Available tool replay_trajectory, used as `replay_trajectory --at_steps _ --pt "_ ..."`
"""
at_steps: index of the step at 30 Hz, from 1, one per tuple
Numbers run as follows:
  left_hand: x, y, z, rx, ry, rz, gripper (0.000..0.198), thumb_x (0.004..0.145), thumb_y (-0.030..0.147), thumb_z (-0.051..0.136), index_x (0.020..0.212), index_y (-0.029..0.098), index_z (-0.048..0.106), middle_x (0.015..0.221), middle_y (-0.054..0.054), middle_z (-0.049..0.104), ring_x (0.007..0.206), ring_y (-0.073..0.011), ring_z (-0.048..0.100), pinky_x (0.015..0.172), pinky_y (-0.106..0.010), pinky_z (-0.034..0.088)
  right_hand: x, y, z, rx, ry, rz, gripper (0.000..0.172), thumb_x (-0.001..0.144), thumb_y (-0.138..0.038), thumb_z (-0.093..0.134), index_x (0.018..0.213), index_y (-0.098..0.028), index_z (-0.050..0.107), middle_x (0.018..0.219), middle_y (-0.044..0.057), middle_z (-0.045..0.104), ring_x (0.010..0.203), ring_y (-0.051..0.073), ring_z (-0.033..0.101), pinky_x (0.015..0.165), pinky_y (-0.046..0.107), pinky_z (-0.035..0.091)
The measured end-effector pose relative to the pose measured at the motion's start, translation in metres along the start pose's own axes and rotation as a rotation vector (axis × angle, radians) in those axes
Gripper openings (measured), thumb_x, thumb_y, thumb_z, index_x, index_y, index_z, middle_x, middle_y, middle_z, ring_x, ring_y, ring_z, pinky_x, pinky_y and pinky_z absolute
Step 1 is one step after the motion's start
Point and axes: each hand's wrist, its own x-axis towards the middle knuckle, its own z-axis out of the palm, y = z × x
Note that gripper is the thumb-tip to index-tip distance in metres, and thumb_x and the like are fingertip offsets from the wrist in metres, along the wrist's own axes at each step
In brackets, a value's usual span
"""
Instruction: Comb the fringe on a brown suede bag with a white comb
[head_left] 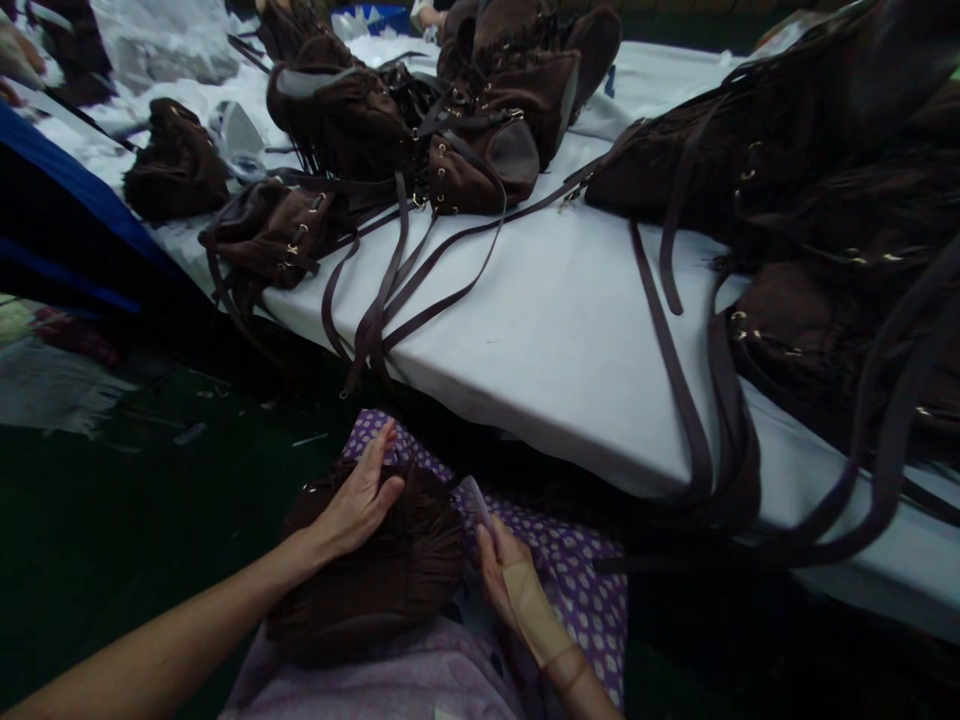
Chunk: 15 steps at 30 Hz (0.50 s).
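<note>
A dark brown fringed bag (375,590) rests on my lap, over purple patterned cloth (577,580). On the bag's upper side lies my left hand (364,500), open, its fingers stretched out together and the thumb apart. My right hand (506,565), with a beige wrap around the wrist, is closed on a pale purple comb (475,497). The comb points up and away from me, just right of the bag's fringe. Dim light hides the detail of the fringe strands.
A table with a white cover (570,330) stands in front of me. Several brown bags (480,170) lie on it, and more are piled at the right (825,200). Long straps (675,380) hang over the near edge. Part of another person's hand (427,15) shows at the back.
</note>
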Motion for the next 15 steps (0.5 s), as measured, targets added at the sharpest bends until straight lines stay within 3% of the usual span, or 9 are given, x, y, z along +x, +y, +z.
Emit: replay_trajectory --at_steps 3,6,8,10,12,15 --pt "-0.036 0.006 -0.038 0.103 -0.323 0.013 0.098 0.083 0.067 0.049 0.152 0.024 -0.006 0.159 -0.017 0.009 0.139 -0.0318 0.031 0.112 -0.05 0.027 -0.004 -0.001 0.019 0.063 -0.005 -0.009 0.038 0.096 -0.032 0.026 0.101 -0.019 0.062 0.075 0.003 0.068 0.064 0.015 0.063 0.062 0.024 0.051" --pt "-0.066 0.012 -0.059 0.353 -0.589 0.033 0.1 0.075 0.055 0.068 0.152 0.031 0.008 0.157 -0.013 0.021 0.14 -0.0348 0.028 0.112 -0.055 0.026 -0.002 0.001 0.034 0.084 -0.003 -0.005 0.038 0.095 -0.032 0.027 0.099 -0.018 0.062 0.073 0.004 0.067 0.064 0.016 0.063 0.066 0.026 0.052" --pt "-0.07 0.013 -0.061 0.485 -0.624 0.098 0.085 0.079 0.041 0.067 0.15 0.034 0.021 0.152 -0.01 0.034 0.136 -0.0337 0.034 0.111 -0.057 0.026 0.002 0.002 0.039 0.079 0.004 0.0 0.038 0.094 -0.032 0.028 0.094 -0.018 0.063 0.071 0.004 0.066 0.065 0.017 0.063 0.067 0.027 0.052" --pt "-0.06 0.013 -0.056 0.535 -0.579 0.177 0.072 0.082 0.025 0.061 0.147 0.032 0.031 0.141 -0.01 0.048 0.126 -0.0296 0.047 0.107 -0.051 0.035 0.008 0.005 0.033 0.06 0.027 0.021 0.038 0.094 -0.032 0.028 0.09 -0.019 0.063 0.069 0.004 0.065 0.063 0.017 0.063 0.066 0.027 0.052" --pt "-0.042 0.015 -0.052 0.592 -0.549 0.237 0.071 0.079 0.01 0.054 0.144 0.029 0.036 0.124 -0.009 0.058 0.111 -0.0253 0.056 0.096 -0.042 0.046 0.011 0.007 0.017 0.03 0.069 0.063 0.04 0.094 -0.032 0.026 0.087 -0.019 0.063 0.067 0.004 0.064 0.06 0.017 0.061 0.062 0.028 0.051" --pt "-0.018 0.032 -0.049 0.791 -0.577 0.298 0.08 0.07 -0.001 0.05 0.143 0.032 0.037 0.107 -0.006 0.061 0.09 -0.0221 0.061 0.079 -0.035 0.05 0.006 0.005 -0.019 -0.005 0.138 0.134 0.041 0.096 -0.032 0.023 0.09 -0.019 0.061 0.064 0.004 0.062 0.056 0.017 0.06 0.053 0.026 0.047"
